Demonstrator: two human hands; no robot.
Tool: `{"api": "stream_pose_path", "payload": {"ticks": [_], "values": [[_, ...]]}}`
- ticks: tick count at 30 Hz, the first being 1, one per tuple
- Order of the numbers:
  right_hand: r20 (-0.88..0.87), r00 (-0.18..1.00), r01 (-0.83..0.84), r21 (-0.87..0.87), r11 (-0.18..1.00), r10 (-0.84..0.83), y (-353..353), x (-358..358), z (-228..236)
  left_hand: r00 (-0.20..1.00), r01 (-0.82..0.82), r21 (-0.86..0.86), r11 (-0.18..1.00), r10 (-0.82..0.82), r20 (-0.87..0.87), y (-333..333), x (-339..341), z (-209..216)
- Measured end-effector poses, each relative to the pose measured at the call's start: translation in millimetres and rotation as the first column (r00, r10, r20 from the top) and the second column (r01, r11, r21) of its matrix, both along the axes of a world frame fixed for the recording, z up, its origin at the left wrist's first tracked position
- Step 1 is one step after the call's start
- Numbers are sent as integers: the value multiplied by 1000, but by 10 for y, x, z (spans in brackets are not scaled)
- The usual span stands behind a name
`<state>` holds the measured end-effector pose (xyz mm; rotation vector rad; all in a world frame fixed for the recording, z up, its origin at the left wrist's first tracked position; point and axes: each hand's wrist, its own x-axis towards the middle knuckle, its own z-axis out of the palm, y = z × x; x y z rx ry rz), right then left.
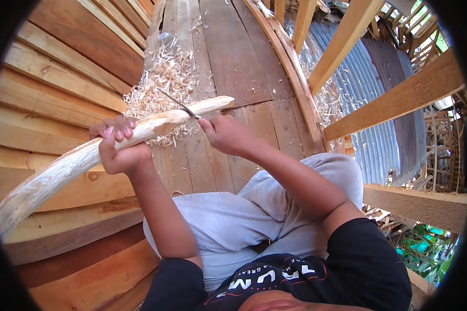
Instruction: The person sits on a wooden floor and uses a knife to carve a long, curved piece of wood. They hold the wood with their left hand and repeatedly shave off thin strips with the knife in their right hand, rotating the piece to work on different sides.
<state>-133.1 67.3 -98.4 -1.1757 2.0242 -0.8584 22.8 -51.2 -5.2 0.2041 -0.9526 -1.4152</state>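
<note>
The long, pale stick (163, 124) starts low at the far left, beside the wooden wall (57, 124), and slants up to its cut tip near the middle. The left hand (127, 156) is curled around the stick, with its thumb on the near side and its fingers over the far side. Past the stick, curly wood bits (163, 78) lie in a heap on the board floor (233, 62). Next comes a thin knife (175, 101), its blade lying across the stick near the tip. The right hand (230, 136), closed in a fist just beside the stick, seems to hold the knife's handle, but the fingers mostly hide it.
</note>
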Motion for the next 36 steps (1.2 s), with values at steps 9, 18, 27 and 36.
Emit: {"api": "stream_pose_path", "payload": {"ticks": [9,18,27,36], "values": [[31,988,149,61,987,-151,30,-551,-856,999,45,-27,999,-45,-2,4,-75,35],[82,993,90,-30,995,-88,32,-537,-822,1000,-14,38,999,15,-7,25,-124,50],[109,993,-59,29,998,55,-7,-30,152,996,-84,86,993,83,17,26,-35,24],[121,985,125,8,992,-125,16,-355,-597,997,-74,117,990,69,41,49,-112,79]]}}
